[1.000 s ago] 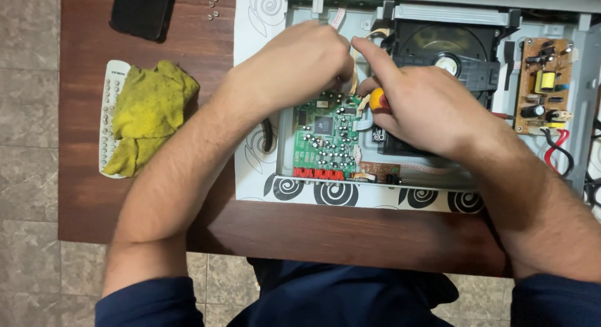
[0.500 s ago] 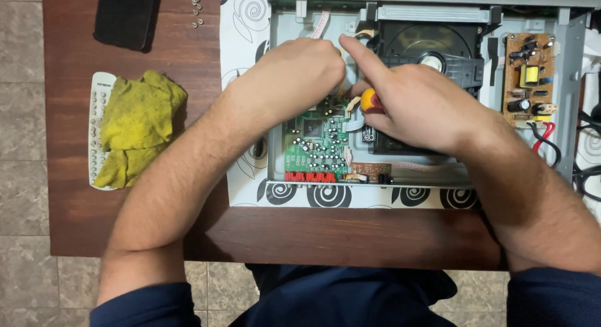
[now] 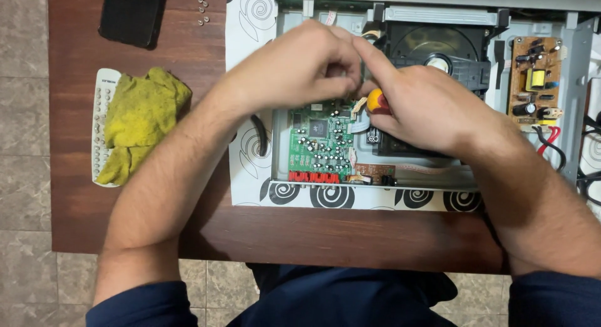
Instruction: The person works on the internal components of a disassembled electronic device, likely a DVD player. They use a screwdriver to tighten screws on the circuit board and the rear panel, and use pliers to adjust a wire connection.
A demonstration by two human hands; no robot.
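Observation:
An opened disc player (image 3: 582,102) lies on a white mat with black spirals (image 3: 250,152). Inside it are a green circuit board (image 3: 319,142), a black disc drive (image 3: 438,51) and a brown power board (image 3: 533,80). My right hand (image 3: 432,105) grips a screwdriver with an orange and red handle (image 3: 375,102) over the gap between the green board and the drive. My left hand (image 3: 300,67) hovers over the top of the green board, fingers curled and touching my right fingertips; what it pinches is hidden.
On the brown table (image 3: 188,220), a yellow cloth (image 3: 141,117) lies over a white remote (image 3: 100,108) at the left. A black object (image 3: 131,14) and several small screws (image 3: 203,9) sit at the back left. Red and black wires (image 3: 551,142) trail at the right.
The view has shifted slightly, and both hands stay over the green board. My left fingers have closed further toward my right fingertips near the screwdriver.

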